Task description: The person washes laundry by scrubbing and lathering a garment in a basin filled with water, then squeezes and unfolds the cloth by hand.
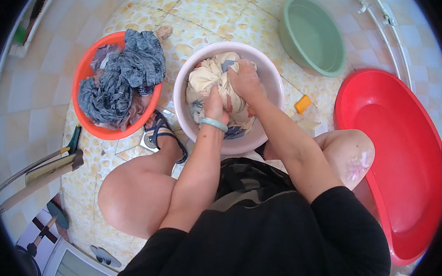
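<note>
so that the wet cream cloth [209,80] gets rubbed, gripped tight by left hand [215,105] and right hand [244,79], low inside pink basin [274,81] on the floor

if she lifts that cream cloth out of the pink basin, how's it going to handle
Probably floppy: the cream cloth bunches and folds under the left hand and right hand. It may be wet, so likely heavy for its size and drippy, though no water shows in the pink basin. It would likely sag.
</note>
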### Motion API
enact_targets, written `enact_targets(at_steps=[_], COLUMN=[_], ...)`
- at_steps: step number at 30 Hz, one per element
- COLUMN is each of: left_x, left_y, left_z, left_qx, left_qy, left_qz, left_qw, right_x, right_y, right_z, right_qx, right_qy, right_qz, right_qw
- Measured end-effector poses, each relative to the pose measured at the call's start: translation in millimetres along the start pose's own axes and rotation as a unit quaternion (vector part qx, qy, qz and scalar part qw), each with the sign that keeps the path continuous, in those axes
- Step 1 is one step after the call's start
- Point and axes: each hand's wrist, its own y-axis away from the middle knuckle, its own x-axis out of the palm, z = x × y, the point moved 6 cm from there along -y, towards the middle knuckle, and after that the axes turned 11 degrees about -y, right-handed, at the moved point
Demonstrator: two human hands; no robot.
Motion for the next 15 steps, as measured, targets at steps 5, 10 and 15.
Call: enact_targets(at_steps=[5, 10, 15], left_x=[-31.8, -47.9, -3.3], left_y=[-20.8, -36.4, -11.0], left_z=[-13.4, 2.5, -4.9], left_qx=[0.011, -0.002, -0.009], left_qy=[0.050, -0.041, -0.112], left_qz=[0.082, -0.046, -0.055], left_qw=[0.995, 0.998, 0.992], right_x=[7.7, 37.7, 22.9], right_y=[89.5, 74.8, 13.9], right_z=[56.4, 33.8, -22.6], right_qx=[-0.115, -0.152, -0.100], right_qy=[-0.196, 0.074, 0.080], right_qz=[0.131, 0.115, 0.030], right_qw=[0.965, 0.979, 0.991])
